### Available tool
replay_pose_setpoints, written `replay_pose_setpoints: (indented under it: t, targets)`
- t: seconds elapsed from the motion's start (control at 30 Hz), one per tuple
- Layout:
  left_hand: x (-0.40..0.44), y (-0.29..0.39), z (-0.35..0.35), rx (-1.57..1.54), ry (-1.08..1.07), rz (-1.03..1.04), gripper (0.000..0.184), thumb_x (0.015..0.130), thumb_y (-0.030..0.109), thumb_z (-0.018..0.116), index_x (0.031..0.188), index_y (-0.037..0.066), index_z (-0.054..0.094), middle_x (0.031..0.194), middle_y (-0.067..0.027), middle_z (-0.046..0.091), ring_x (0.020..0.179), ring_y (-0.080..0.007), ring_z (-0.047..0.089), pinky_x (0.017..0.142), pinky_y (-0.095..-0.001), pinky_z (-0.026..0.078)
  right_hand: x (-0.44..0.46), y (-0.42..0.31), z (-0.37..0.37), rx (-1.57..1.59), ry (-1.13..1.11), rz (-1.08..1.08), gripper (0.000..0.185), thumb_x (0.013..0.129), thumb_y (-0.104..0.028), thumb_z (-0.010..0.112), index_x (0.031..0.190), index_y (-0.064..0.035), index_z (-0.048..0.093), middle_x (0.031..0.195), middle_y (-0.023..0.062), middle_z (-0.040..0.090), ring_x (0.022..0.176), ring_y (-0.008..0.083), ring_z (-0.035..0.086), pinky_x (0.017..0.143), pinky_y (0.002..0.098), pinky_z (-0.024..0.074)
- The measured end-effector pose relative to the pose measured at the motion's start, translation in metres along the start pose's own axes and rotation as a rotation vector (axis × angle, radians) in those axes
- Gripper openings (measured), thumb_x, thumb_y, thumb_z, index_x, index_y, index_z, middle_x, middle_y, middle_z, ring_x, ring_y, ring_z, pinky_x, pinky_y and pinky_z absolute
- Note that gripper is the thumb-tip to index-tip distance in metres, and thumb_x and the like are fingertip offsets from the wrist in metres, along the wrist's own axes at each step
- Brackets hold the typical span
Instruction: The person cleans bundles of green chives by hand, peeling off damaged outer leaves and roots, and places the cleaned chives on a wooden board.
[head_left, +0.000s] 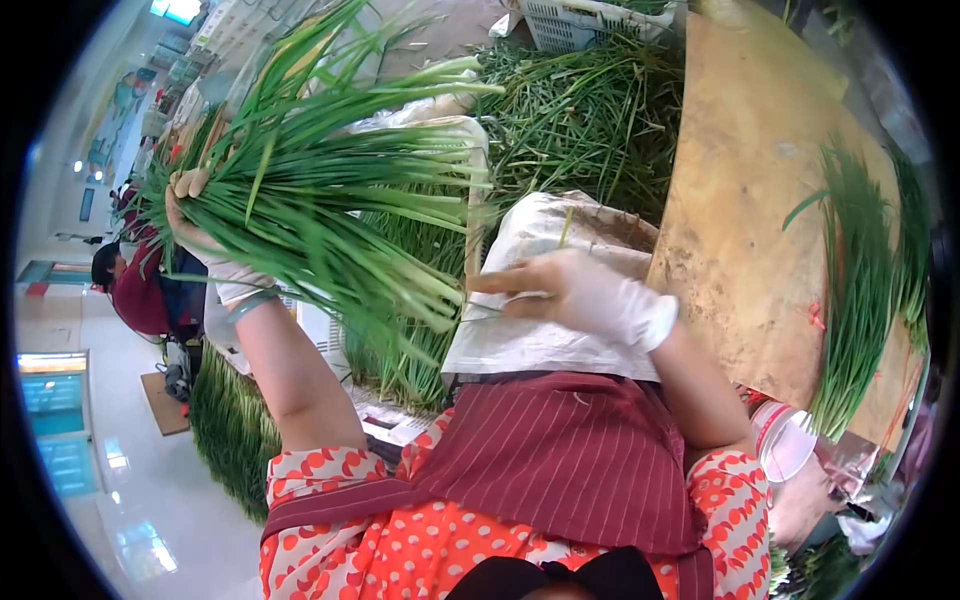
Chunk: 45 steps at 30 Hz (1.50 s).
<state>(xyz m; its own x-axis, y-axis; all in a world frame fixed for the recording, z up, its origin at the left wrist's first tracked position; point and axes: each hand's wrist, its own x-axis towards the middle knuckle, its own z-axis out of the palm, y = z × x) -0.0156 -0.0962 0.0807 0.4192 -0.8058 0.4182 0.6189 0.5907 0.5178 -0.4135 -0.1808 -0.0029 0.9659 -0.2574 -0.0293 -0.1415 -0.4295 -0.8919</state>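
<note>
My left hand [195,215], in a pale glove, is closed around a large bunch of green chives [310,180], raised at the left. The leaves fan out and the pale stem ends point right, toward my other hand. My right hand [585,295], in a white glove, hovers beside those stem ends, slightly blurred. Its index finger is stretched out and I see nothing held in it. Below it, a white sheet [550,350] covers my lap.
Loose chives [585,120] are heaped ahead, near a pale crate [570,25]. A wooden board [750,220] at the right carries a chive bundle [855,290]. More chives stand upright [235,420] at the left. A person in dark red [140,290] is farther left.
</note>
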Motion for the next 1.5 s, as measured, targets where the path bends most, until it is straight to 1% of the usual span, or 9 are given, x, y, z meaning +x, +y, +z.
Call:
replay_pose_setpoints:
  t: [0.13,0.3,0.57,0.63,0.87,1.07,1.27,1.37,1.5]
  targets:
    - [-0.011,0.001,0.006,-0.132,-0.184,-0.038,0.011,0.089,0.018,0.043,0.081,0.01,0.047,0.076,0.0037,0.047,0.075,-0.0124,0.049,0.106,-0.0475,0.02,-0.016,0.023,-0.027,-0.274,0.319,0.243,0.026,0.083,-0.015,0.061,0.109,-0.0116,0.063,0.098,0.0099,0.066,0.089,0.0198,0.063,0.081,0.0285,0.048]
    - [-0.017,-0.004,0.012,0.006,-0.144,0.063,0.011,0.088,0.021,0.048,0.084,0.011,0.045,0.075,0.0038,0.046,0.074,-0.011,0.047,0.102,-0.0447,0.027,0.001,0.03,-0.043,0.435,0.925,-0.056,0.018,0.088,-0.008,0.055,0.104,-0.0019,0.063,0.097,0.0052,0.067,0.081,0.0109,0.06,0.074,0.0222,0.0474]
    - [-0.035,-0.037,0.05,0.025,-0.063,0.037,0.017,0.089,0.029,0.047,0.083,0.013,0.05,0.076,0.0038,0.05,0.081,-0.0143,0.048,0.089,-0.0357,0.037,0.043,-0.054,-0.023,0.221,0.662,-0.279,0.013,0.082,-0.009,0.06,0.092,-0.0045,0.067,0.085,0.0086,0.067,0.069,0.0149,0.061,0.066,0.0253,0.0483]
    - [-0.037,-0.043,0.055,0.013,-0.076,-0.021,0.019,0.088,0.031,0.048,0.081,0.014,0.049,0.076,0.0033,0.051,0.084,-0.0157,0.048,0.09,-0.0365,0.037,0.065,-0.069,-0.023,-0.22,0.624,-0.454,0.014,0.079,-0.015,0.061,0.089,-0.0076,0.068,0.079,0.012,0.065,0.07,0.0227,0.063,0.065,0.0315,0.0486]
    - [-0.045,-0.046,0.057,-0.253,-0.152,-0.019,0.02,0.088,0.035,0.048,0.077,0.018,0.048,0.075,0.0024,0.051,0.092,-0.0192,0.045,0.09,-0.0381,0.035,0.109,-0.065,0.003,-0.363,0.677,-0.257,0.02,0.076,-0.026,0.062,0.085,-0.01,0.069,0.078,0.0103,0.065,0.075,0.0282,0.062,0.069,0.0381,0.0467]
    - [-0.041,-0.055,0.05,-0.236,-0.206,-0.024,0.016,0.087,0.029,0.05,0.08,0.014,0.048,0.076,0.002,0.05,0.083,-0.0153,0.05,0.1,-0.0419,0.031,0.127,-0.058,0.012,-0.154,0.688,-0.307,0.018,0.076,-0.024,0.065,0.083,-0.0085,0.069,0.079,0.0129,0.064,0.078,0.0266,0.062,0.073,0.0378,0.0458]
    - [-0.044,-0.061,0.041,-0.403,-0.194,0.07,0.017,0.087,0.029,0.05,0.085,0.012,0.052,0.084,0.0008,0.054,0.093,-0.02,0.054,0.103,-0.0496,0.03,0.108,-0.051,-0.011,0.923,0.428,-0.259,0.014,0.084,-0.011,0.062,0.09,0.0009,0.064,0.08,0.0057,0.066,0.071,0.0103,0.06,0.064,0.0217,0.0475]
    - [-0.054,-0.053,0.035,-0.192,-0.262,-0.043,0.016,0.088,0.026,0.048,0.094,0.013,0.056,0.094,0.0006,0.058,0.111,-0.035,0.048,0.099,-0.0528,0.032,0.084,-0.055,-0.036,0.839,0.522,-0.178,0.017,0.087,-0.013,0.057,0.096,0.0013,0.061,0.087,0.0076,0.065,0.069,0.0119,0.059,0.067,0.0237,0.0492]
    - [-0.048,-0.037,-0.011,-0.156,-0.204,0.211,0.01,0.089,0.019,0.048,0.09,0.011,0.053,0.09,-0.0003,0.056,0.102,-0.0259,0.047,0.102,-0.0419,0.03,0.059,-0.032,-0.069,0.939,0.69,-0.367,0.022,0.087,-0.017,0.057,0.102,-0.0003,0.06,0.091,0.0076,0.064,0.066,0.0111,0.055,0.081,0.0315,0.0477]
